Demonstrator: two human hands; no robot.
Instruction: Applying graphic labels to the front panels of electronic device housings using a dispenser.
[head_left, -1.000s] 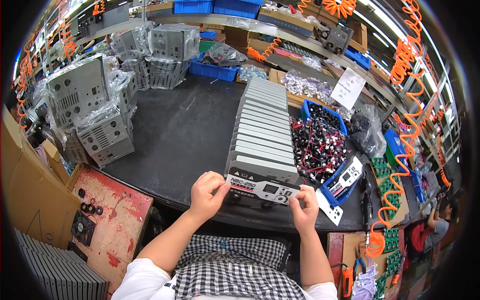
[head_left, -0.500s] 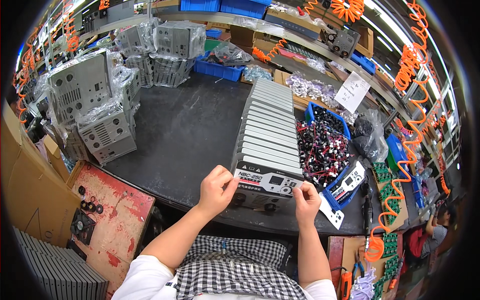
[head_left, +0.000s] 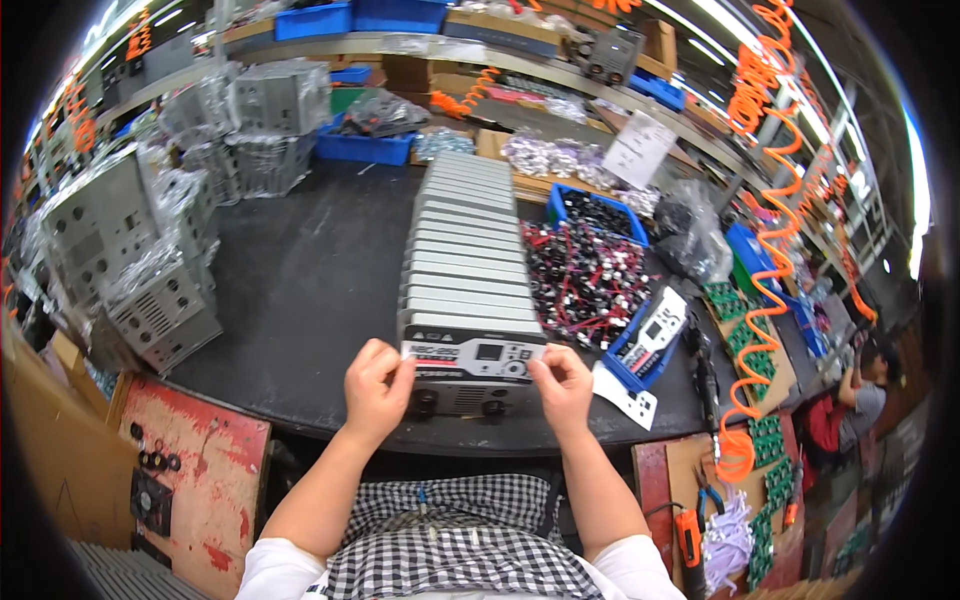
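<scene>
A black-and-white panel sticker (head_left: pixel 468 361) with a dark display window and a red stripe lies across the upper front of the nearest grey metal panel (head_left: pixel 462 400). That panel heads a long row of upright grey panels (head_left: pixel 468 250) on the black workbench. My left hand (head_left: pixel 377 395) pinches the sticker's left end between thumb and fingers. At its right end my right hand (head_left: pixel 563 390) pinches it too. Whether the sticker's backing touches the metal all along cannot be seen. Below it, round holes and vent slots show in the panel.
Right of the row lie a heap of wired connectors (head_left: pixel 585 280) and a blue tray (head_left: pixel 645 340) with more stickers. A power screwdriver (head_left: pixel 705 385), coiled orange hoses (head_left: pixel 775 250) and green circuit boards (head_left: pixel 750 340) stand farther right. Plastic-wrapped metal panels (head_left: pixel 110 230) are stacked at left.
My view has turned, so the bench and row appear farther left in the picture. Both hands keep their pinch on the sticker's ends, and the sticker looks more level.
</scene>
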